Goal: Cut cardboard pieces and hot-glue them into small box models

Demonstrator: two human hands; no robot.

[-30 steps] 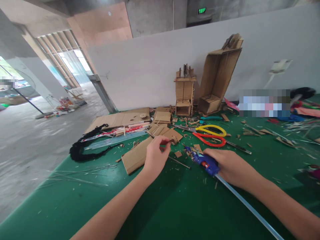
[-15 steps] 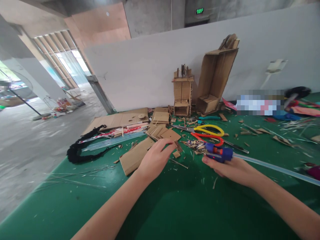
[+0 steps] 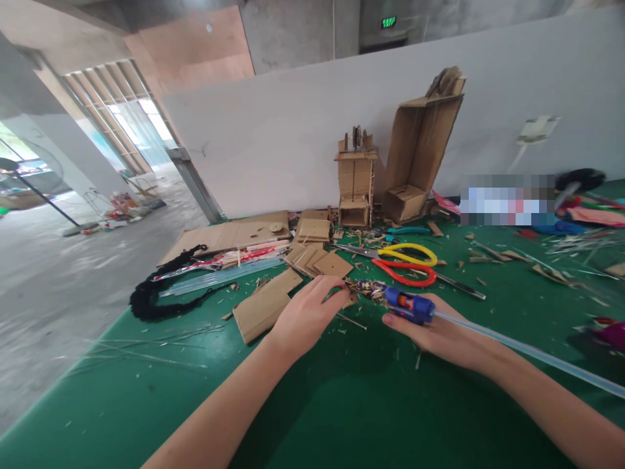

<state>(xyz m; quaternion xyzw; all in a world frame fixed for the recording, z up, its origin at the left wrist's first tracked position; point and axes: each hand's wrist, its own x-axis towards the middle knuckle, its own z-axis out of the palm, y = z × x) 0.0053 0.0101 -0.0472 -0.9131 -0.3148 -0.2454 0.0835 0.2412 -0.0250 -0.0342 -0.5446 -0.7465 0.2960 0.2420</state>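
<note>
My right hand [image 3: 439, 335] grips a blue glue gun [image 3: 409, 306] with a long clear glue stick [image 3: 527, 355] trailing out to the right. Its debris-crusted nozzle [image 3: 366, 289] points left, touching a small cardboard scrap [image 3: 348, 296] that my left hand [image 3: 307, 314] pinches between thumb and fingers, low over the green table [image 3: 342, 404]. A flat cardboard strip [image 3: 263, 305] lies just left of my left hand.
Yellow scissors [image 3: 410, 253] and red scissors [image 3: 405, 273] lie behind the hands. Stacked cardboard squares [image 3: 317, 259], two cardboard models [image 3: 355, 179] [image 3: 422, 150] against the grey wall, a black cord [image 3: 156, 296], glue sticks [image 3: 219, 273] and scattered scraps surround them. The table edge drops off at left.
My right hand lifted the glue gun, swung its stick out to the right, and brought the nozzle left to the scrap. My left hand shifted slightly right with the scrap.
</note>
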